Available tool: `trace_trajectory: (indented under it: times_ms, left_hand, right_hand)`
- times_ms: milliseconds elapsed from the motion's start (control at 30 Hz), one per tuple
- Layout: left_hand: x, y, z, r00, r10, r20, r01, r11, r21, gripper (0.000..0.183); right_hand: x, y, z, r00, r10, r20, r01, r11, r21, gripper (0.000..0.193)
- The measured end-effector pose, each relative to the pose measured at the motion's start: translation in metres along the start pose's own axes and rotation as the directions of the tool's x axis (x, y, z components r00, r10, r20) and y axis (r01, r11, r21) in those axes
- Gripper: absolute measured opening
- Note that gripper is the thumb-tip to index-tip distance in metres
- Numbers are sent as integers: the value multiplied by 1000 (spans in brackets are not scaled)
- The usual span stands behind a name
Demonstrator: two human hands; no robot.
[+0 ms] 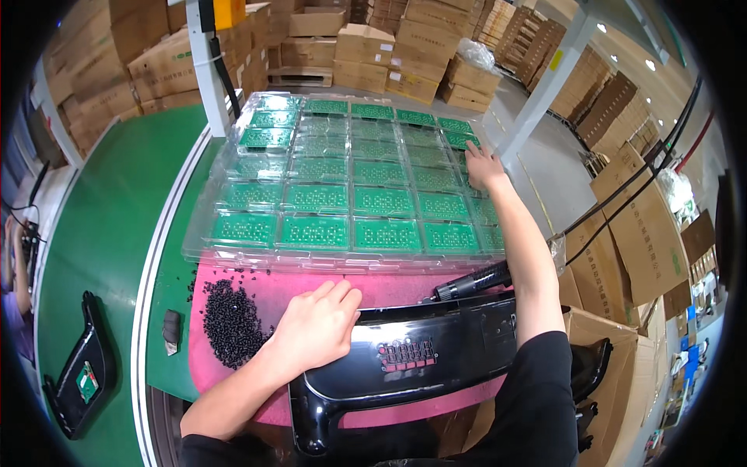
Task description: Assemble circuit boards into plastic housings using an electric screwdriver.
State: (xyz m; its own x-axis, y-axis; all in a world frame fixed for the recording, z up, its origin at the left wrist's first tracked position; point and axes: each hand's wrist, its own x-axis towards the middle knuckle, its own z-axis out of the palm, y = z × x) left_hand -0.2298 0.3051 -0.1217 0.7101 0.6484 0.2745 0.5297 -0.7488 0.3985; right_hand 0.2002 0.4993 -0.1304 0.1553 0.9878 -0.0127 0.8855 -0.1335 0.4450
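Right hand (482,167), fingers spread, rests on circuit boards (436,204) at frame's upper right; left hand (319,327) flat on black housing (420,354) below.

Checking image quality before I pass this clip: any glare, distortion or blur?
Head view: ceiling lights glare on the clear trays and the glossy black panel; fisheye bends the conveyor edge, corners are vignetted black; both hands look sharp.

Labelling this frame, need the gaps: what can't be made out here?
Head view:
- Right hand on the clear trays: fingertip grip on a green board unclear.
- Black panel: lower edge cut off; left hand covers its upper left.
- Black pellets: too small to identify.
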Motion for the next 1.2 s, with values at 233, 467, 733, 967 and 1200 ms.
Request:
trace_trajectory:
  times_ms: [233,467,733,967,1200]
  left_hand:
    - [1,0,3,999,11,45,-8,998,-68,15]
    - [-1,3,-1,999,-7,35,9,998,-57,19]
    - [-10,28,-7,959,-194,-205,-64,559,-827,73]
    - [-13,49,-37,846,162,508,336,578,-744,47]
    - [-22,52,-21,615,402,678,382,600,-703,49]
  right_hand:
    - [6,9,13,996,30,-78,-19,990,140,67]
    - [-62,-8,-43,830,-45,-555,334,838,431,72]
    - [-291,-90,-122,763,-475,-438,199,-472,859,71]
    - [-357,-92,-107,826,-113,-553,564,146,813,84]
    - [-391,-93,-103,796,-292,-530,596,232,769,24]
